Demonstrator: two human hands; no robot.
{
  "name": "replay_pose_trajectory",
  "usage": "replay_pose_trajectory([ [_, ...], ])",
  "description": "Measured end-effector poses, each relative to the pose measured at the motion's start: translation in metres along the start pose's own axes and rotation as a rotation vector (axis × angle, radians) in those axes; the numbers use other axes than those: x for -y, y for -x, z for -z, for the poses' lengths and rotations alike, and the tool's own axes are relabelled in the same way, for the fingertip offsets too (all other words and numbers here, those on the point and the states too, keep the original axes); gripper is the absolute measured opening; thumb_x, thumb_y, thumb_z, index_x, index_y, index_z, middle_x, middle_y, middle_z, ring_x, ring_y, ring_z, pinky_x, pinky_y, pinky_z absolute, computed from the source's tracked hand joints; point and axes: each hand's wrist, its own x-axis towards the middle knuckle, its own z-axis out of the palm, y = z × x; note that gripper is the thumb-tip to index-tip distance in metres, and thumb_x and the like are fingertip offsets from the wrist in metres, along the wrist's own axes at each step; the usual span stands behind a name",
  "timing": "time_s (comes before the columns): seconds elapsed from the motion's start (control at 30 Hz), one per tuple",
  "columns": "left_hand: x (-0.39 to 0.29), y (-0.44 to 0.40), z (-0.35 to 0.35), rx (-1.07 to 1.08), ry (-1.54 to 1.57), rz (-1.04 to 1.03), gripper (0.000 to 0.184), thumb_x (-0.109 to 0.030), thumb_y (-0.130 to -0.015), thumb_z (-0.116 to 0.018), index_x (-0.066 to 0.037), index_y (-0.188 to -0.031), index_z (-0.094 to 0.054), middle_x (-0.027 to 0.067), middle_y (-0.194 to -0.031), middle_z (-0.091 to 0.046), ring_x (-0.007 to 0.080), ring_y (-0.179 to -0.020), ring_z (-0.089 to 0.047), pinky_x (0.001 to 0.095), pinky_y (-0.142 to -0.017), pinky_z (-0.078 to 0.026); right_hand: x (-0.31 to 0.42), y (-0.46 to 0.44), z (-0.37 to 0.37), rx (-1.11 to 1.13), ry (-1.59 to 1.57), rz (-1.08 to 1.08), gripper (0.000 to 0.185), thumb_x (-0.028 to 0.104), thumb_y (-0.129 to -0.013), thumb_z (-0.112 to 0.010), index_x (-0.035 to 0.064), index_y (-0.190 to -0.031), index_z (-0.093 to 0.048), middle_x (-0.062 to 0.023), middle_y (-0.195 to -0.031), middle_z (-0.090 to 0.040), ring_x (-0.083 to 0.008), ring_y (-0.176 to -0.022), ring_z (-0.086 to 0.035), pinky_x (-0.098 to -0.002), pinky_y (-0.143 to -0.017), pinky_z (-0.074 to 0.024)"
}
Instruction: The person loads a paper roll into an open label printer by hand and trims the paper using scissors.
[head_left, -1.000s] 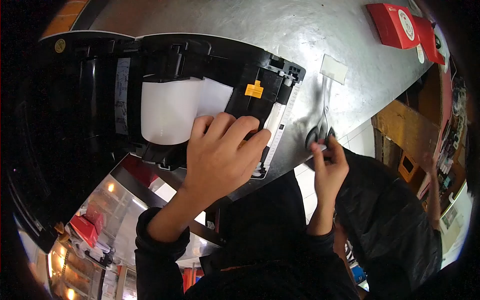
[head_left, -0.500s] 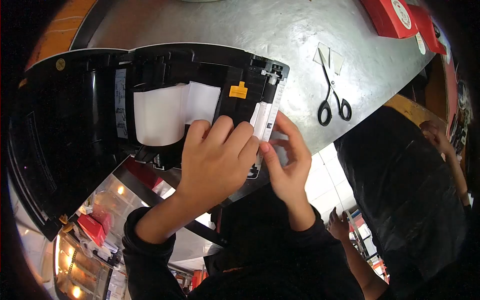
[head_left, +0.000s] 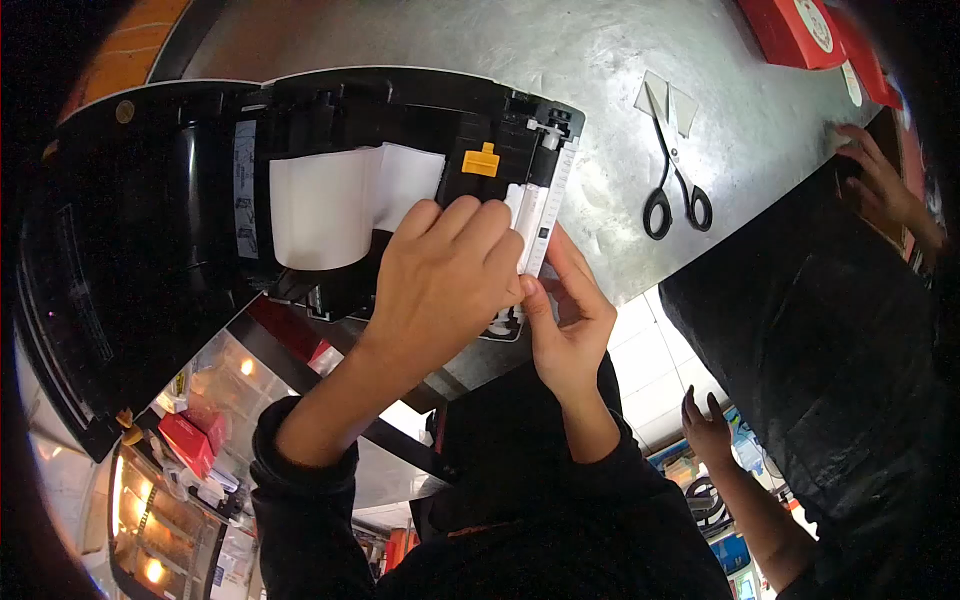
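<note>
A black label printer (head_left: 330, 115) lies opened on the metal table, with a white paper roll (head_left: 322, 210) inside it. The roll's loose paper (head_left: 410, 180) runs right and passes beneath my left hand (head_left: 445, 265), whose fingers are curled down on it; the fingertips are hidden. Over the roller at the front edge lies a white stretch of the paper (head_left: 532, 205). My right hand (head_left: 572, 325) is closed there, thumb on the near side and fingers beyond the edge, though exactly what is pinched is partly covered. A yellow tab (head_left: 481, 160) sits above my left knuckles.
Black-handled scissors (head_left: 672, 165) lie on a small paper piece on the metal table (head_left: 600, 50), right of the printer. Red boxes (head_left: 795, 35) stand at the far right. Another person in black clothing (head_left: 780, 330) is close by on the right, one hand (head_left: 875, 175) by the table.
The printer and paper appear slightly higher in view. My left hand has shifted a little right and up with its fingers still curled. The other person's hand has come over the table's right edge.
</note>
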Motion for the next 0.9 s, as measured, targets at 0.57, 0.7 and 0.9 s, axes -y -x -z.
replay_pose_trajectory([
  [0.57,-0.011,0.015,0.005,-0.068,0.247,0.262,0.027,-0.003,-0.066,-0.075,-0.006,-0.091,-0.067,0.0044,-0.083,-0.058,0.0165,-0.071,-0.056,0.027,-0.059,-0.045,0.0,-0.002,0.004,-0.002,-0.019,-0.031,0.049,0.002,-0.081,-0.066,0.0064,-0.128,-0.053,-0.0162,-0.131,-0.051,-0.0174,-0.103,-0.059,-0.0242,-0.073,-0.0506],
  [0.7,-0.005,0.011,0.007,-0.057,0.22,0.188,0.026,-0.006,-0.064,-0.075,-0.007,-0.089,-0.067,0.0032,-0.079,-0.057,0.0183,-0.069,-0.055,0.0285,-0.056,-0.044,-0.002,-0.002,0.004,-0.004,-0.025,-0.018,0.049,0.002,-0.08,-0.066,0.0059,-0.127,-0.054,-0.0169,-0.131,-0.051,-0.0178,-0.103,-0.059,-0.0242,-0.073,-0.0504],
  [0.9,-0.009,0.005,0.004,0.032,-0.082,0.089,0.021,-0.017,-0.065,-0.073,-0.011,-0.077,-0.057,0.0016,-0.076,-0.053,0.0196,-0.069,-0.055,0.0309,-0.055,-0.042,-0.005,-0.002,0.004,-0.014,-0.006,0.009,0.048,0.002,-0.08,-0.066,0.0045,-0.127,-0.054,-0.0171,-0.131,-0.051,-0.0179,-0.103,-0.06,-0.0244,-0.074,-0.0496],
])
